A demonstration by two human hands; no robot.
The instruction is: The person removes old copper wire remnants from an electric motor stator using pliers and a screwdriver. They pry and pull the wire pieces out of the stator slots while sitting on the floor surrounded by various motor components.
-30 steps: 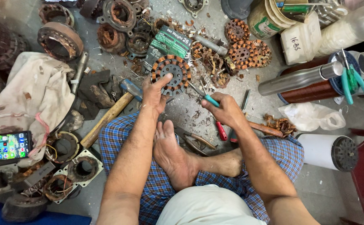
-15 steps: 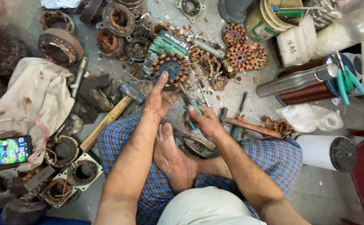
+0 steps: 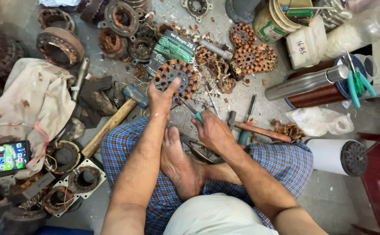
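I sit cross-legged on the floor, one bare foot (image 3: 179, 161) tucked in front of me. My left hand (image 3: 161, 99) presses down on a round motor stator (image 3: 175, 77) with copper windings that lies flat on the floor. My right hand (image 3: 211, 129) grips a screwdriver with a teal handle (image 3: 193, 111); its thin metal shaft points up-left toward the stator's lower right edge. The tip is close to the windings, and I cannot tell whether it touches them.
A wooden-handled hammer (image 3: 111, 124) lies left of my knee. More stators (image 3: 253, 57), rusty motor housings (image 3: 59, 43), a cloth (image 3: 29, 104) and a lit phone (image 3: 5, 157) surround me. Right: a copper wire spool (image 3: 316, 93), metal tube, white bottle (image 3: 359, 30), plastic bag.
My right hand drew back toward my lap with the screwdriver, lower and closer to my foot. My left hand stayed on the stator.
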